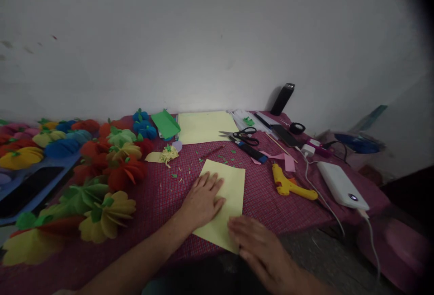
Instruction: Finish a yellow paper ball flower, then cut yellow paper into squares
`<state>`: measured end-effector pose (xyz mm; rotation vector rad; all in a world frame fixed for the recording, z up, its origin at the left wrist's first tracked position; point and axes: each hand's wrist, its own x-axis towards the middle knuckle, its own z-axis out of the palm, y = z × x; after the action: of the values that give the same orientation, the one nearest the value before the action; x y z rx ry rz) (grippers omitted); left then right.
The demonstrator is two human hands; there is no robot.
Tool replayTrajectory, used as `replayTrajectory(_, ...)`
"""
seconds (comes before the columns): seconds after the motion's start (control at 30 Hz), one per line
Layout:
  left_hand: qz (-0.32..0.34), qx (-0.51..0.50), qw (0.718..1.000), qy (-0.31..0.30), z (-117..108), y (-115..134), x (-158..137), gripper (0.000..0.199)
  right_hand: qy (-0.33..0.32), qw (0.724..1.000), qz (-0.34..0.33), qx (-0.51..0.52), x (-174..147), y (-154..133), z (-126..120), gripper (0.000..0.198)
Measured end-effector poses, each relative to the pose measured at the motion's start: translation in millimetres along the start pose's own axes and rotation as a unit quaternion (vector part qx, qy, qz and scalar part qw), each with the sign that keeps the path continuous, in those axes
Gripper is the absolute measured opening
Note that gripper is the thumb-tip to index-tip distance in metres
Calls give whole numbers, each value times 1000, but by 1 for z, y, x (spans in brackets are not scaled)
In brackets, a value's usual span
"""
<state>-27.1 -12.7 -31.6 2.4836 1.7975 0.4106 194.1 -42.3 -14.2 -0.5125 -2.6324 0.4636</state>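
A pale yellow sheet of paper [233,191] lies at a slant near the table's front edge, and it looks folded. My left hand [201,201] rests flat on its left side with the fingers spread. At the lower right edge of the sheet is my right hand [256,245], its fingers stretched out and touching the paper, slightly blurred. Beyond the sheet are black-handled scissors [249,134], a dark blue cutter knife [251,151] and a pencil [213,151]. Small green paper scraps [228,159] are scattered around them.
Many coloured paper pumpkins [122,168] crowd the left side. Larger yellow sheets [203,125] and green paper [166,123] lie at the back. To the right are a yellow glue gun [288,184], a white power bank [341,184] with cables, black tape [297,128] and a black bottle [283,99].
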Motion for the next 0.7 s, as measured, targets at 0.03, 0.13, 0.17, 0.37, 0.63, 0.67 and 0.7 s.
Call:
replayTrajectory(0.03,4,0,1000,2,1,-1,0,51,17,998,53,0,8,-2,-3,53)
replayTrajectory(0.13,18,9,1000,13,11,-5,0,51,12,992,122,23,40,-4,-4,61)
replayTrajectory(0.17,24,15,999,16,16,-7,0,52,-9,992,119,34,52,-3,0,66)
replayTrajectory(0.37,31,14,999,-11,16,-9,0,60,-68,986,149,-9,91,19,24,81)
replayTrajectory(0.63,-13,2,1000,-23,-1,1,1,60,-99,960,222,-136,65,64,13,82)
replayTrajectory(0.67,-14,5,1000,-22,0,1,1,59,-96,957,227,-150,63,69,11,83)
replayTrajectory(0.7,-15,7,1000,-20,1,1,1,59,-93,955,231,-163,61,74,10,83)
